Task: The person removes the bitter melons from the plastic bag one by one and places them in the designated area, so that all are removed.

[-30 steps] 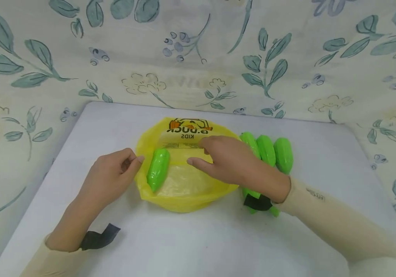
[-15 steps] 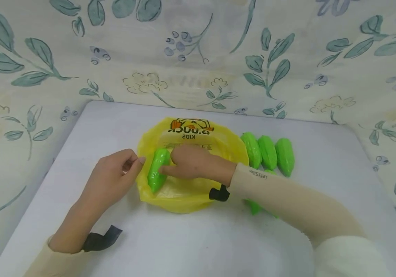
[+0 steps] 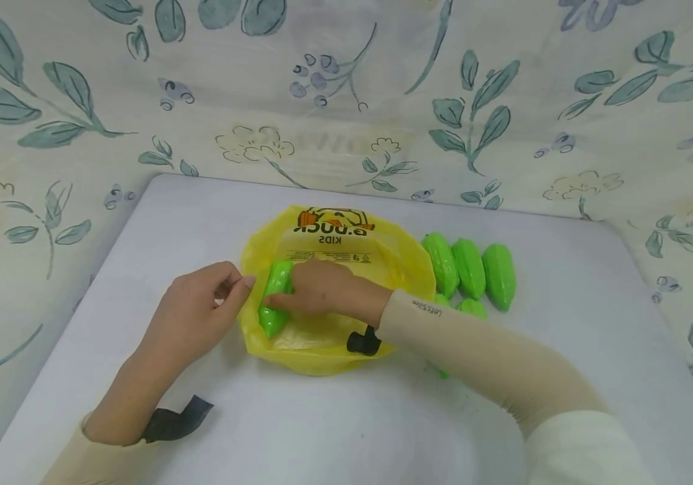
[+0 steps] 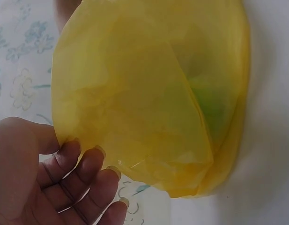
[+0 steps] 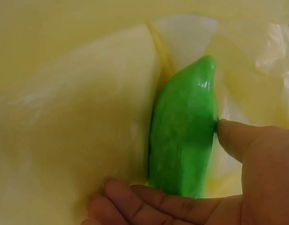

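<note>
A yellow plastic bag [image 3: 403, 263] with a duck print lies mouth-up on the white table. My left hand [image 3: 197, 313] pinches its left rim between thumb and forefinger; the other fingers lie loosely curled in the left wrist view. Inside the bag is a glossy green, vegetable-shaped piece [image 3: 272, 320], long and pointed at one end. My right hand [image 3: 318, 289] reaches into the bag and grips this green piece [image 5: 184, 126], with the thumb against one side and the fingers passing round its other end. Through the bag [image 4: 125, 93] it shows as a green tint.
Several similar green pieces [image 3: 469, 269] lie right of the bag, some partly hidden by the right sleeve [image 3: 479, 350]. Black straps [image 3: 176, 421] hang at the wrists. A floral cloth [image 3: 346, 101] stands behind the table [image 3: 334, 431].
My right hand has moved left from the bag's right side to the green piece and closed on it. The left hand keeps its place at the rim.
</note>
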Motion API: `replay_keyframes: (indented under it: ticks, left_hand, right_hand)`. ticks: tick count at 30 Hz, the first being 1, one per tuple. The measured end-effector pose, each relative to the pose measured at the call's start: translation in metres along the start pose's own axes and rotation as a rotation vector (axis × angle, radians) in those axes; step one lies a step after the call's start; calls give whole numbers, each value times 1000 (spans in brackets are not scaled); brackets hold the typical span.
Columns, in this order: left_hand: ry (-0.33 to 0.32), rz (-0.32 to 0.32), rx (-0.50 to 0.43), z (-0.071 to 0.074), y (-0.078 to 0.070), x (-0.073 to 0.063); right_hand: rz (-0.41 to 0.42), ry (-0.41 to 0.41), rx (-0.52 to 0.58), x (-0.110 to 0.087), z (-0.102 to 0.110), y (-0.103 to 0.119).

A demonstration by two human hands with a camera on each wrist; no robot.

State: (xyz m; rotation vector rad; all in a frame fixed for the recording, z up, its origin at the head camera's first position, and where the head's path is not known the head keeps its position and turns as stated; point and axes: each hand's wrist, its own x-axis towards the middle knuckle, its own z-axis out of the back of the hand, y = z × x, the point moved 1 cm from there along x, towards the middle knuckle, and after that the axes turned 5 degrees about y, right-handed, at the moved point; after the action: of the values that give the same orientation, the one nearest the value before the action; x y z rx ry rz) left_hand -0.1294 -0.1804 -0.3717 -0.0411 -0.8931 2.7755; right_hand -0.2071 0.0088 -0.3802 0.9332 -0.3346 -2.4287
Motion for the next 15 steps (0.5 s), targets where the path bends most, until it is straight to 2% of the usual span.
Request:
replay_keyframes:
  ticks: [15]
  left_hand:
    - [-36, -14, 10, 1, -5, 1]
  right_hand:
    - [-19, 18, 26, -1, 5, -5]
